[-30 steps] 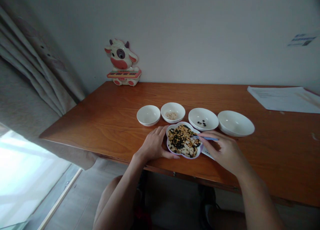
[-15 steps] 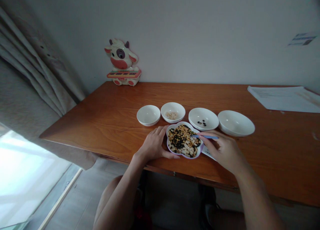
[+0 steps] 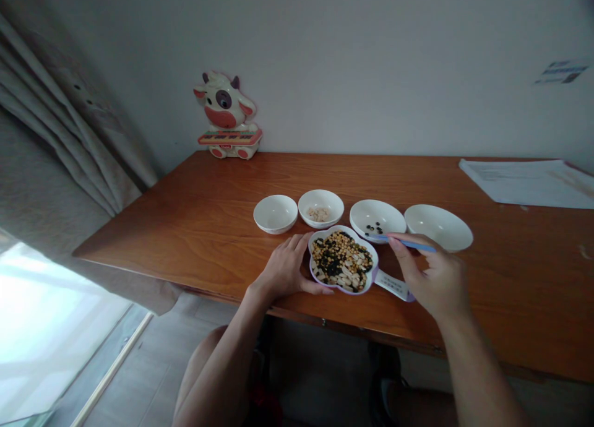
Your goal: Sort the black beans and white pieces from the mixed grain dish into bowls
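A flower-shaped white bowl with a purple rim (image 3: pixel 377 267) and a flat handle (image 3: pixel 393 286) sits near the table's front edge. It is filled with mixed yellow kernels, black beans and pale peanuts (image 3: pixel 346 271). My left hand (image 3: pixel 290 267) curves around the bowl's left side, thumb along the front. Between thumb and fingers, my right hand (image 3: pixel 434 275) pinches slim blue tweezers (image 3: pixel 415 245). Their tip reaches over the near rim of a white bowl (image 3: pixel 390 219) with several black beans (image 3: pixel 375 227) inside; whether a bean is gripped is too small to tell.
Left of the bean bowl stand a white bowl with pale pieces (image 3: pixel 320 199) and another white bowl (image 3: pixel 275 213). A larger white bowl (image 3: pixel 439 226) is on the right, partly behind my right hand. A cow toy keyboard (image 3: pixel 229 120) and papers (image 3: pixel 533 182) lie farther back.
My right hand has moved the tweezers right and away from me, from the flower-shaped bowl to the bean bowl. The handle now shows fully. My left hand has stayed in place.
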The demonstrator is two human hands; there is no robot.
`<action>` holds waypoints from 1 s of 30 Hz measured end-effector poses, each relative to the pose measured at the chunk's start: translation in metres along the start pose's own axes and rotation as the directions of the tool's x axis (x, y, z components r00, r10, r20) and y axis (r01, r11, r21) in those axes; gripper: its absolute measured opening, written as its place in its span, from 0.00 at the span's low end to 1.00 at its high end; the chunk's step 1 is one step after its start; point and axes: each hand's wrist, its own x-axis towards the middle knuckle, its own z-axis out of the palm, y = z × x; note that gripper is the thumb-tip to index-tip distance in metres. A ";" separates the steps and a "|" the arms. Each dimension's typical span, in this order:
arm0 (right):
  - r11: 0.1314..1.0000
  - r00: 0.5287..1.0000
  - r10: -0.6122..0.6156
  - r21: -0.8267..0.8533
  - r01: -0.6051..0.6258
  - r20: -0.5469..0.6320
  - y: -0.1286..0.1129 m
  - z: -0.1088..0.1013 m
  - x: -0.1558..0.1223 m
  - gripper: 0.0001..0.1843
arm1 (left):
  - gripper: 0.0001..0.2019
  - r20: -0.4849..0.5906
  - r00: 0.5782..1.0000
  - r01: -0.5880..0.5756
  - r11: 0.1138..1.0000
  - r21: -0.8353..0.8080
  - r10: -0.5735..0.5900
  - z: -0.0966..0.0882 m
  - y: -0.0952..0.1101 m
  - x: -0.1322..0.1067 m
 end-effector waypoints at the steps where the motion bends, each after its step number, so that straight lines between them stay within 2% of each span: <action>1: 1.000 1.000 0.009 -0.012 -0.010 -0.027 0.001 0.000 0.000 0.09 | 0.56 0.001 1.000 -0.001 1.000 0.001 0.001 0.000 0.000 0.000; 6: 0.995 0.989 0.077 -0.052 -0.084 -0.130 0.008 0.001 -0.002 0.11 | 0.56 0.005 1.000 0.005 1.000 0.007 -0.005 0.001 -0.001 0.000; 10: 0.989 0.977 0.077 -0.106 -0.100 -0.201 0.012 0.002 -0.002 0.12 | 0.56 0.011 1.000 0.013 1.000 0.005 -0.013 0.001 0.000 0.000; 17: 0.976 0.964 0.156 -0.116 -0.184 -0.214 0.015 0.002 -0.004 0.15 | 0.56 -0.001 1.000 0.001 1.000 0.012 -0.001 0.001 -0.001 -0.001; 30: 0.973 0.957 0.209 -0.059 -0.225 -0.201 0.015 0.004 -0.003 0.16 | 0.57 -0.001 1.000 0.002 1.000 0.014 -0.002 0.002 -0.003 -0.001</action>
